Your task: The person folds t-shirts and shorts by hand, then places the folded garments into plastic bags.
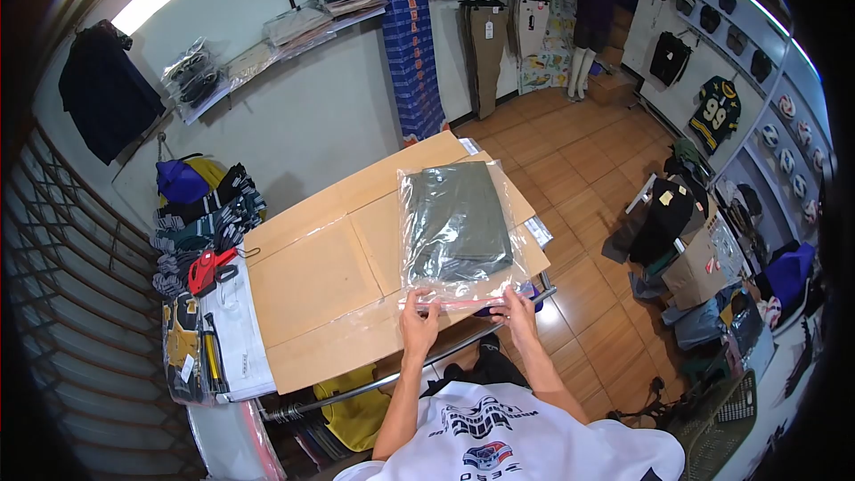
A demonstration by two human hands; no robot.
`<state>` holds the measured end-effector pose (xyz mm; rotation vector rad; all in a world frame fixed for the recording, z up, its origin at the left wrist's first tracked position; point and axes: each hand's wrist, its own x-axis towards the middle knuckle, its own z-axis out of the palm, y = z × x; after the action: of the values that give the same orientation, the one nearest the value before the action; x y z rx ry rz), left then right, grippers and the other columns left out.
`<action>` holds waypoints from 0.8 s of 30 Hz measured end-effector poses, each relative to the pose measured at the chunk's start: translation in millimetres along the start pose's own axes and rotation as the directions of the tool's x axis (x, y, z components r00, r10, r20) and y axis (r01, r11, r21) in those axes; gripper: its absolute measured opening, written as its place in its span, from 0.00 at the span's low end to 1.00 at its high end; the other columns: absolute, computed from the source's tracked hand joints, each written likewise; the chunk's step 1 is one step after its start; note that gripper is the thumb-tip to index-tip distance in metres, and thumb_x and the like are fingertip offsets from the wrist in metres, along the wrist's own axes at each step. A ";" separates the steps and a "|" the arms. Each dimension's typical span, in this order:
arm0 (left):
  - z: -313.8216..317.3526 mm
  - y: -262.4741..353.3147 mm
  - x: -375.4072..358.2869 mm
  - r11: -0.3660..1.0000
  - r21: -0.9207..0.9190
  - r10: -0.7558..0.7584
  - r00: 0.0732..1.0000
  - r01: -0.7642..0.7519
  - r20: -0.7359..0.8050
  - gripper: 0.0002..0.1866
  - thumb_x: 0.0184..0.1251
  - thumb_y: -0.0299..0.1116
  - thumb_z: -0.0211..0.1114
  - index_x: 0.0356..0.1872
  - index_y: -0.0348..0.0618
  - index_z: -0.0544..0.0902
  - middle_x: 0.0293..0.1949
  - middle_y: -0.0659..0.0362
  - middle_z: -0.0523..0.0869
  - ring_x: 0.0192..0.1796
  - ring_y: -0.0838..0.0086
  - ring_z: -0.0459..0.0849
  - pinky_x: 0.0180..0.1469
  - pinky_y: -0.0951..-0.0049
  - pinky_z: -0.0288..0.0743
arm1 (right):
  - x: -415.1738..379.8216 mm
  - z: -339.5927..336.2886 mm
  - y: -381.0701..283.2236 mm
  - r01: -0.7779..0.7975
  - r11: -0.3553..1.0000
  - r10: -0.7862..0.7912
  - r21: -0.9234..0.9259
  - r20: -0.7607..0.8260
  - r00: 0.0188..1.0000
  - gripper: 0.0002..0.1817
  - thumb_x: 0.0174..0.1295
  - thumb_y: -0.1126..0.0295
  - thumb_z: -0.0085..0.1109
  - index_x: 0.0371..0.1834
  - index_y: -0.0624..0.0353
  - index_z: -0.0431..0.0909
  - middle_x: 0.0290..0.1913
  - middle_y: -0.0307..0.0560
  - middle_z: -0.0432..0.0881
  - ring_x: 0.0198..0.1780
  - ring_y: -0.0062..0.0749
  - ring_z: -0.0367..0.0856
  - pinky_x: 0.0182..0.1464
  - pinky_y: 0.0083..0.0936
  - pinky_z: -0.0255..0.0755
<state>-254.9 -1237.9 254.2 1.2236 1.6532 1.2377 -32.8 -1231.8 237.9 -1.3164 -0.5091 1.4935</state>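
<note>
A folded dark green garment lies inside a clear plastic bag on a flattened cardboard sheet. The bag's edge nearest me carries a pinkish-red strip. My left hand pinches that edge at its left corner, fingers closed on the plastic. At the right corner, my right hand has its thumb and fingers closed on the same edge. The strip runs between both hands, and the garment is a little beyond it.
Left of the cardboard are a red tool, folded clothes and a packaged yellow-black item. A metal rail runs along the near edge. A box and clothing piles stand at right.
</note>
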 end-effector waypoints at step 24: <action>18.1 4.0 -1.5 0.996 0.049 0.066 0.995 -0.069 0.069 0.15 0.71 0.28 0.68 0.55 0.39 0.78 0.35 0.53 0.88 0.34 0.76 0.88 0.33 0.75 0.80 | -4.1 -16.6 -12.0 0.022 1.000 -0.020 0.020 -0.085 0.996 0.17 0.73 0.53 0.61 0.43 0.56 0.78 0.38 0.43 0.85 0.34 0.27 0.87 0.32 0.21 0.79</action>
<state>-236.7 -1234.0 253.1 1.3480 1.6152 1.1884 -13.5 -1236.0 244.6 -1.3483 -0.4506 1.4158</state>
